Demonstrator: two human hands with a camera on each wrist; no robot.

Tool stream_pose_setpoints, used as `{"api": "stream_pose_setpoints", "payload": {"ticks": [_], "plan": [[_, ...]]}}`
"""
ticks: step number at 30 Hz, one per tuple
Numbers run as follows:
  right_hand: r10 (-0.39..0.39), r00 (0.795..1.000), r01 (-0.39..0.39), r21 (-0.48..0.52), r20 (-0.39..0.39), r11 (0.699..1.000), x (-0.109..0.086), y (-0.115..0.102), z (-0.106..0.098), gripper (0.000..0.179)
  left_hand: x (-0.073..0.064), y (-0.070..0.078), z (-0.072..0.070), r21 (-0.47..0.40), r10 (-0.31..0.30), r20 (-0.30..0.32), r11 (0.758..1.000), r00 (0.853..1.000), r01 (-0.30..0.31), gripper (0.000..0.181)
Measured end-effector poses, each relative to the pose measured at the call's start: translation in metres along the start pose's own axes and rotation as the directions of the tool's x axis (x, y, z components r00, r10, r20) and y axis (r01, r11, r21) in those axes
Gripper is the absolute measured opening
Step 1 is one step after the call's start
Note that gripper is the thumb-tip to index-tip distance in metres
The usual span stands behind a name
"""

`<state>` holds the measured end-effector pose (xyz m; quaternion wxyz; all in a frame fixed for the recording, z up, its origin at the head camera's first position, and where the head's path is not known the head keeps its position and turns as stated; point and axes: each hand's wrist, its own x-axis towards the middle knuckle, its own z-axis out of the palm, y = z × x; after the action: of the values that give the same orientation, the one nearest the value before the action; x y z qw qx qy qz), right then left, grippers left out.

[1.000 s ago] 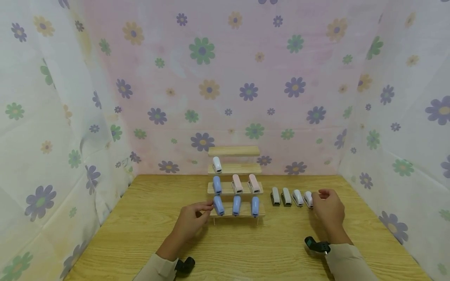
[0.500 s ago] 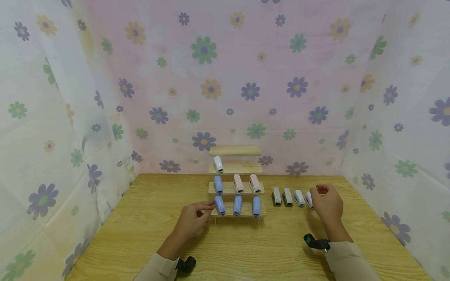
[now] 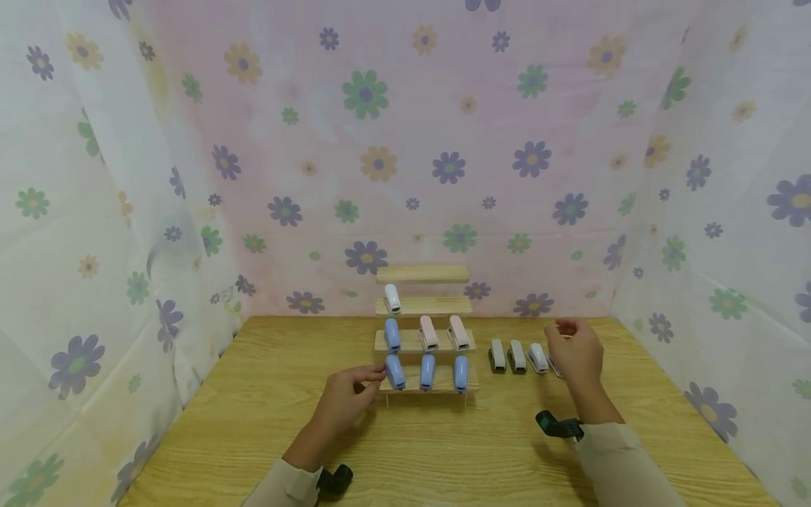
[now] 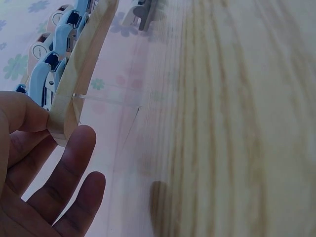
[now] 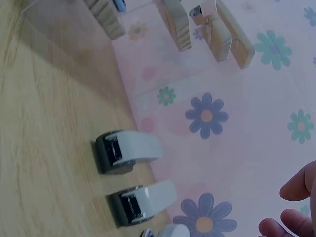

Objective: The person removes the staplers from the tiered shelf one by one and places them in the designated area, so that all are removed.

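Note:
My left hand (image 3: pixel 345 394) pinches the left end of the bottom board of a wooden tiered rack (image 3: pixel 412 386), thumb and forefinger at its edge in the left wrist view. Three blue mini staplers (image 3: pixel 427 371) stand on that board. The board above holds a blue stapler (image 3: pixel 392 334) and two pink staplers (image 3: pixel 428 333); a white stapler (image 3: pixel 392 298) is higher up. My right hand (image 3: pixel 578 355) is over the right end of a stapler row on the table, partly hiding a white stapler (image 3: pixel 554 365). Nothing shows between its parted thumb and fingers in the right wrist view.
Two grey staplers (image 3: pixel 497 355) and another white stapler (image 3: pixel 537 358) continue the table row leftward. The top board (image 3: pixel 422 274) is bare. Flowered cloth (image 3: pixel 418 141) encloses the wooden table (image 3: pixel 443 451) at the back and both sides.
My right hand has shifted left and a little farther from me, covering more of the last white stapler. My left hand has stayed at the rack's end.

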<state>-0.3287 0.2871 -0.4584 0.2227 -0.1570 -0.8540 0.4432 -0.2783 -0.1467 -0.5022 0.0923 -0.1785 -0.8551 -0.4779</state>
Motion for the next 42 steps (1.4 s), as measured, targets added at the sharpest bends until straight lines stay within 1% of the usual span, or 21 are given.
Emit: {"api": "stream_pose_setpoints", "payload": {"ticks": [8,13,18,22,27,34,42], "plan": [[-0.024,1.000,0.023,0.056,0.020,0.998,-0.005,-0.020,0.009,0.040,0.000,0.000,0.000,0.004,-0.027,0.001,1.000,1.000,0.027,0.021],[-0.058,0.998,0.056,0.066,0.033,0.996,-0.008,-0.028,0.015,0.041,-0.001,0.000,0.000,0.000,-0.028,0.009,1.000,1.000,0.028,0.021],[-0.086,0.996,0.084,0.075,0.028,0.994,-0.009,-0.040,0.021,0.038,-0.001,-0.001,0.000,0.005,-0.027,-0.007,1.000,1.000,0.027,0.020],[-0.093,0.995,0.089,0.100,0.034,0.991,-0.011,-0.051,0.022,0.038,-0.002,-0.001,0.000,0.012,-0.028,-0.013,1.000,1.000,0.028,0.020],[-0.120,0.992,0.114,0.126,0.043,0.985,-0.014,-0.062,0.025,0.038,0.000,-0.002,0.000,0.005,-0.022,0.000,1.000,1.000,0.022,0.021],[-0.112,0.991,0.102,0.141,0.069,0.985,-0.015,-0.071,0.033,0.036,0.000,-0.001,0.000,0.000,-0.020,0.006,1.000,1.000,0.020,0.020],[-0.164,0.983,0.151,0.154,0.077,0.976,-0.020,-0.088,0.045,0.033,-0.001,-0.001,0.000,-0.004,-0.029,0.007,1.000,1.000,0.029,0.020]]}}
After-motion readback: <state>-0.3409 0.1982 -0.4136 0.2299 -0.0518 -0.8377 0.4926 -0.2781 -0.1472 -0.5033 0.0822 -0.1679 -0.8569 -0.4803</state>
